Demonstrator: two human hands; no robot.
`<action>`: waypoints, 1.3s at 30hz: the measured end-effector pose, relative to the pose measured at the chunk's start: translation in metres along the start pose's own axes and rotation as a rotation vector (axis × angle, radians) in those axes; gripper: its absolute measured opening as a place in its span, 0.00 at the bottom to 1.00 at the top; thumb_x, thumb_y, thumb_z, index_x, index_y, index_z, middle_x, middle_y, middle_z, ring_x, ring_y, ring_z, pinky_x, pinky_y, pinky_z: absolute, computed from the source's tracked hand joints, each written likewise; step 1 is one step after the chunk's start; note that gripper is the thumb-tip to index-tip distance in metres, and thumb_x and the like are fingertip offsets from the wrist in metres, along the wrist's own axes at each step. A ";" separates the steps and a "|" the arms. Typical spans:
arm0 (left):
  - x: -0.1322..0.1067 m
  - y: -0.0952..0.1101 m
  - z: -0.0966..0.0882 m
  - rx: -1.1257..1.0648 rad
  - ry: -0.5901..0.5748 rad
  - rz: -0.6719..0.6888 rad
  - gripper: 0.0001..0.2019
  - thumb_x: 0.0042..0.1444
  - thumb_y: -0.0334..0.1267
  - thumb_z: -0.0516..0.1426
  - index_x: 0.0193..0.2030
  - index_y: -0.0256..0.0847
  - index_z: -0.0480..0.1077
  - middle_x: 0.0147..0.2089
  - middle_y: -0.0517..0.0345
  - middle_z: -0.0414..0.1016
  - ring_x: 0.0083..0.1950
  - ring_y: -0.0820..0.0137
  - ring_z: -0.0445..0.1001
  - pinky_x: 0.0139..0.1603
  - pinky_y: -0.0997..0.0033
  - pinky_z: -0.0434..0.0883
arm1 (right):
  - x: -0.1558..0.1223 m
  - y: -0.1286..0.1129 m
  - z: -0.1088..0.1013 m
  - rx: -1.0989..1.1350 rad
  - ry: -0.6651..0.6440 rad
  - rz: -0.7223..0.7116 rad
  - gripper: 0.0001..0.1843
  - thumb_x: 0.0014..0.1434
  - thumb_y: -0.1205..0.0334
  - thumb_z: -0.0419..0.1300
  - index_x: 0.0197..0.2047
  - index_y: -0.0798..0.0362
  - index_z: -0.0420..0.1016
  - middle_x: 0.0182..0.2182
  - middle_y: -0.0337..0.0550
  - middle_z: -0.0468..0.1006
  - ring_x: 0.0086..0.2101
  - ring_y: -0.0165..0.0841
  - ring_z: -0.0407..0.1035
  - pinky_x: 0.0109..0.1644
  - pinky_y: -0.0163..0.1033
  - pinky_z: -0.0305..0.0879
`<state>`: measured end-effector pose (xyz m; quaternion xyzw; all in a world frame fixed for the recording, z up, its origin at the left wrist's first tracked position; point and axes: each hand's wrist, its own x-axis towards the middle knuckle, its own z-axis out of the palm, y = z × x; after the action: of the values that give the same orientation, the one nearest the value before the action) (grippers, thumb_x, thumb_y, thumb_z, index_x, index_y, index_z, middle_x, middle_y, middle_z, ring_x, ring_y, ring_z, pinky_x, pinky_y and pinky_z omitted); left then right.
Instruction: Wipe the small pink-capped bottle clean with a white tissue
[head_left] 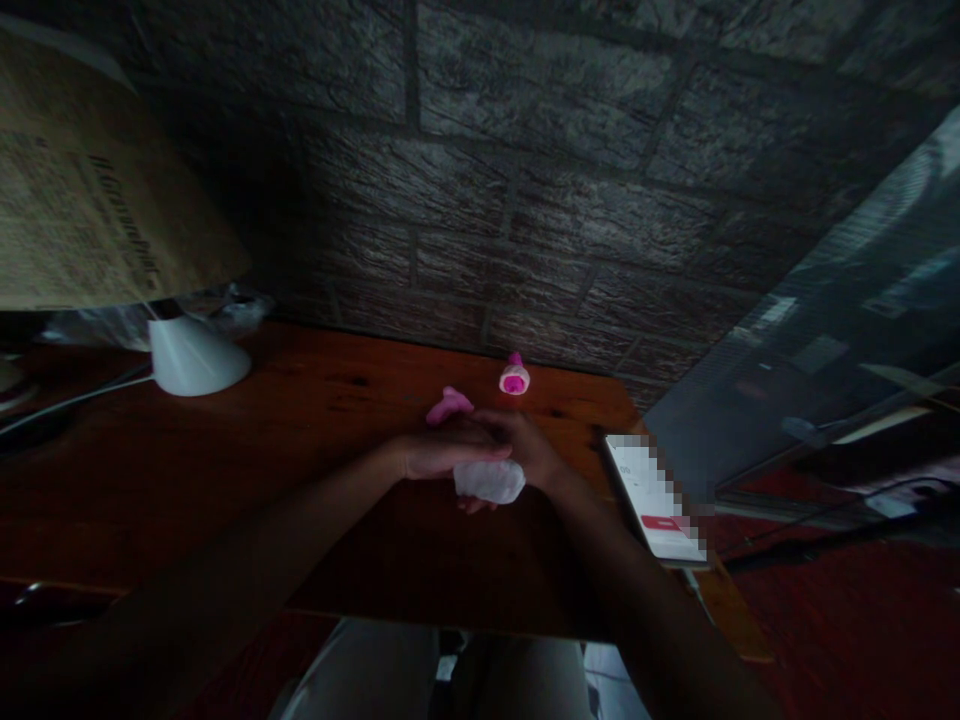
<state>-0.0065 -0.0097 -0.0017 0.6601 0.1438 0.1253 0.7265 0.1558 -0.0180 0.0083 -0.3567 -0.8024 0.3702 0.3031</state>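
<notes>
Close together over the middle of the table, both my hands are around a smooth white clay-like lump. My left hand reaches in from the left, its fingers along the upper side of the lump. My right hand closes in from the right, and some fingertips show below the lump. How the fingers overlap is partly hidden in the dim light. Just beyond the hands lies a pink clay-like piece. Farther back stands a small piece with a pale rim and bright pink centre.
A lamp with a white base and paper-like shade stands left on the wooden table. A phone with a cable lies near the right edge. A brick-patterned wall rises behind. Plastic wrapping lies behind the lamp.
</notes>
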 end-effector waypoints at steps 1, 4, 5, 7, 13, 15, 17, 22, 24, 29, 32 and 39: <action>0.000 0.001 0.000 0.006 -0.007 0.001 0.27 0.62 0.55 0.51 0.25 0.33 0.74 0.17 0.55 0.69 0.21 0.69 0.72 0.23 0.72 0.67 | 0.000 0.000 -0.001 -0.019 0.002 -0.013 0.14 0.54 0.67 0.64 0.46 0.55 0.79 0.41 0.45 0.83 0.39 0.36 0.77 0.44 0.39 0.70; -0.001 0.007 0.003 0.045 -0.056 -0.013 0.27 0.61 0.57 0.51 0.24 0.35 0.73 0.17 0.58 0.68 0.22 0.69 0.73 0.24 0.72 0.67 | -0.001 -0.001 -0.003 -0.077 -0.003 -0.068 0.14 0.55 0.68 0.64 0.46 0.54 0.78 0.41 0.45 0.82 0.39 0.35 0.77 0.44 0.38 0.70; -0.001 0.009 0.003 0.069 -0.080 -0.024 0.28 0.60 0.58 0.51 0.23 0.36 0.73 0.16 0.58 0.68 0.22 0.69 0.72 0.24 0.72 0.67 | -0.002 -0.001 -0.003 -0.098 -0.005 -0.091 0.14 0.55 0.69 0.64 0.46 0.54 0.78 0.42 0.45 0.82 0.40 0.35 0.77 0.44 0.37 0.70; -0.002 0.014 0.005 0.124 -0.120 -0.039 0.29 0.58 0.61 0.52 0.23 0.36 0.72 0.16 0.58 0.68 0.21 0.70 0.71 0.24 0.72 0.66 | -0.003 -0.002 -0.004 -0.152 -0.007 -0.120 0.15 0.56 0.69 0.63 0.48 0.53 0.78 0.44 0.45 0.82 0.41 0.34 0.77 0.45 0.36 0.69; -0.006 0.020 0.012 0.264 -0.128 -0.110 0.27 0.60 0.59 0.52 0.25 0.37 0.73 0.19 0.58 0.71 0.23 0.72 0.70 0.26 0.74 0.64 | -0.004 -0.020 0.001 -0.374 0.178 -0.070 0.11 0.65 0.65 0.55 0.45 0.50 0.79 0.39 0.42 0.83 0.35 0.31 0.77 0.40 0.34 0.68; -0.006 0.020 0.013 0.261 -0.123 -0.128 0.26 0.61 0.59 0.51 0.26 0.37 0.73 0.19 0.58 0.71 0.23 0.73 0.69 0.27 0.74 0.64 | -0.004 -0.025 0.003 -0.355 0.290 -0.048 0.12 0.65 0.65 0.54 0.47 0.50 0.79 0.38 0.42 0.83 0.35 0.31 0.77 0.40 0.34 0.68; -0.006 0.019 0.013 0.242 -0.110 -0.136 0.27 0.61 0.59 0.51 0.26 0.37 0.73 0.19 0.57 0.70 0.23 0.72 0.69 0.26 0.74 0.64 | -0.003 -0.026 0.003 -0.338 0.311 -0.049 0.12 0.64 0.64 0.55 0.46 0.51 0.79 0.35 0.41 0.83 0.32 0.30 0.77 0.38 0.33 0.67; -0.003 0.017 0.009 0.200 -0.100 -0.117 0.30 0.59 0.62 0.51 0.22 0.37 0.73 0.17 0.56 0.70 0.24 0.69 0.72 0.27 0.72 0.65 | 0.001 -0.007 0.004 -0.353 0.235 0.027 0.11 0.64 0.64 0.57 0.41 0.52 0.81 0.31 0.41 0.83 0.28 0.29 0.74 0.32 0.32 0.62; -0.002 0.016 0.008 0.168 -0.105 -0.113 0.30 0.57 0.64 0.51 0.21 0.38 0.73 0.16 0.57 0.69 0.23 0.69 0.71 0.27 0.71 0.66 | 0.002 0.003 0.006 -0.333 0.199 0.049 0.11 0.63 0.66 0.56 0.42 0.52 0.81 0.33 0.41 0.83 0.30 0.30 0.75 0.34 0.32 0.62; -0.003 0.015 0.008 0.141 -0.100 -0.131 0.31 0.55 0.66 0.52 0.25 0.36 0.74 0.17 0.55 0.70 0.22 0.68 0.72 0.28 0.69 0.68 | 0.003 0.015 0.006 -0.331 0.202 0.099 0.11 0.63 0.65 0.56 0.40 0.52 0.81 0.29 0.40 0.82 0.27 0.29 0.73 0.32 0.32 0.61; -0.004 0.017 0.008 0.134 -0.094 -0.125 0.30 0.57 0.63 0.52 0.28 0.34 0.75 0.19 0.53 0.72 0.25 0.67 0.73 0.30 0.68 0.69 | 0.002 0.015 0.004 -0.363 0.188 0.123 0.11 0.63 0.65 0.56 0.38 0.52 0.81 0.27 0.39 0.80 0.26 0.28 0.71 0.32 0.32 0.60; -0.003 0.017 0.007 0.098 -0.090 -0.114 0.31 0.53 0.66 0.53 0.26 0.35 0.73 0.18 0.54 0.71 0.23 0.67 0.72 0.29 0.68 0.69 | 0.002 0.016 0.004 -0.327 0.132 0.150 0.11 0.62 0.63 0.56 0.38 0.53 0.81 0.30 0.43 0.82 0.28 0.31 0.74 0.33 0.33 0.64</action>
<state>-0.0069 -0.0159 0.0156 0.6908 0.1543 0.0469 0.7049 0.1571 -0.0102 -0.0068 -0.4835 -0.8015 0.2320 0.2645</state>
